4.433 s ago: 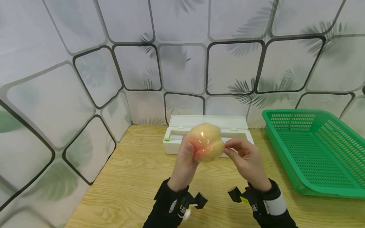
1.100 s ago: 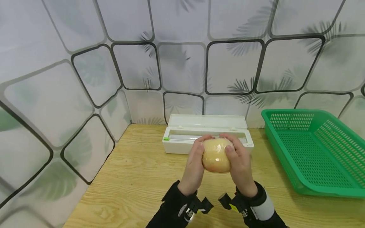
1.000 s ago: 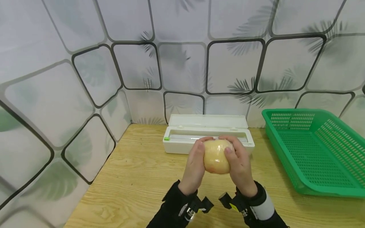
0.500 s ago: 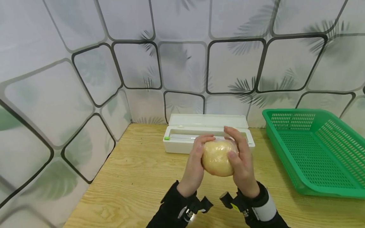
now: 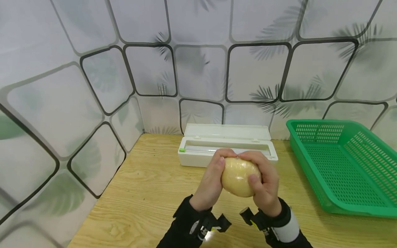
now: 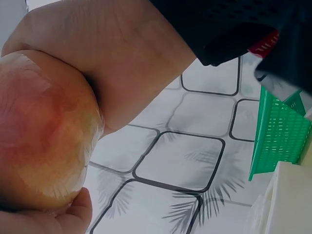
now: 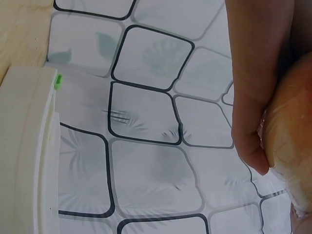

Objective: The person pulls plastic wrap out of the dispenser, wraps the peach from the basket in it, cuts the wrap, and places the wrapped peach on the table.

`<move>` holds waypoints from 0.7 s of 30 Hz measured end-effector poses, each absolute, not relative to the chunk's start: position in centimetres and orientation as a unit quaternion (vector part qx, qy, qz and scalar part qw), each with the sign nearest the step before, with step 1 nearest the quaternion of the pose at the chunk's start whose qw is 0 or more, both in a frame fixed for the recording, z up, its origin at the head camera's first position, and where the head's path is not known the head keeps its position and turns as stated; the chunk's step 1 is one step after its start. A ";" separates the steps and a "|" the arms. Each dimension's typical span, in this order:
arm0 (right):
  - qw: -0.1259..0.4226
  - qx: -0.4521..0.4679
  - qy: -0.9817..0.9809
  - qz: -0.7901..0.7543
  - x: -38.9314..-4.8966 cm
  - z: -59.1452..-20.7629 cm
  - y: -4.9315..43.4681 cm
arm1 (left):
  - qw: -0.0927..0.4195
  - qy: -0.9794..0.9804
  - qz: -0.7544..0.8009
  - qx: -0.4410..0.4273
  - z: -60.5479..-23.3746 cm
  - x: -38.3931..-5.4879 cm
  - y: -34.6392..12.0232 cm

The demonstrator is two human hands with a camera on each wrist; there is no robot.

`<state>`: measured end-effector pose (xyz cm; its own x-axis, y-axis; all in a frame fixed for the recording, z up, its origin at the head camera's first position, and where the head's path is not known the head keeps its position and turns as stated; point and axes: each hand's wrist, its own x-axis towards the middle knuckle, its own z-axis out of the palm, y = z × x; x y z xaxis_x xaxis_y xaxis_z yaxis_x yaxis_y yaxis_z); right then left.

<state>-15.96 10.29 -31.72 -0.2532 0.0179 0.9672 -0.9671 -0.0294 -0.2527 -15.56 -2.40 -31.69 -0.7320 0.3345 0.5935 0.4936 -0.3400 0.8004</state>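
Note:
A yellow peach (image 5: 239, 177) with a red blush, wrapped in shiny cling film, is held up over the wooden table between both hands. My left hand (image 5: 209, 182) grips it from the left, thumb along its side. From the right, my right hand (image 5: 266, 182) holds it with the thumb on its near face and the fingers curled over the top. The fingertips of both hands meet at the peach's upper edge. In the left wrist view the reddish side of the peach (image 6: 44, 126) shows film wrinkled along its edge. Creased film also covers the peach (image 7: 295, 126) in the right wrist view.
Behind the hands stands a white cling film dispenser (image 5: 195, 160), lid raised, with a film roll (image 5: 198, 148) inside and a green slider at its left end. A green plastic basket (image 5: 328, 203) sits on the right. Patterned wall covering rises behind the wooden table (image 5: 133, 193).
Earlier the right hand pinched at the peach's side while the left held it, red side showing. The peach has since been turned and lowered. Just now the right fingers, lifted before, close back over its top.

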 end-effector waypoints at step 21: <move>0.369 0.427 -0.564 0.604 -15.9 -32.2 10.9 | 0.012 -0.573 -0.731 -0.370 -31.9 -15.6 -2.5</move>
<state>-15.91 10.85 -32.17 -0.3639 -0.0360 0.9307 -0.9261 -0.0931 -0.3657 -15.65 -2.53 -31.88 -0.7262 0.4059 0.5549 0.4423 -0.3421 0.8290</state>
